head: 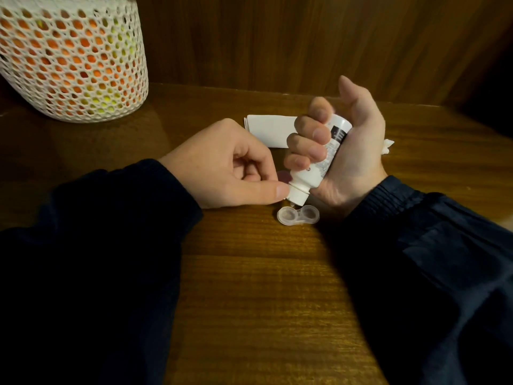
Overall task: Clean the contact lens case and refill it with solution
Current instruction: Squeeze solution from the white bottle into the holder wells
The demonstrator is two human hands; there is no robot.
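A clear contact lens case (298,215) with two open wells lies on the wooden table. My right hand (352,151) grips a small white solution bottle (319,162), tipped nozzle-down just above the case's left well. My left hand (230,168) rests on the table beside the nozzle, fingers loosely curled, thumb tip close to the bottle's neck; it holds nothing that I can see. A purple cap (367,177) shows partly behind the bottle.
A white mesh basket (72,59) with orange and yellow contents stands at the back left. A white box (270,130) lies behind my hands, and a crumpled tissue (387,147) peeks out at the right. A wooden wall panel backs the table.
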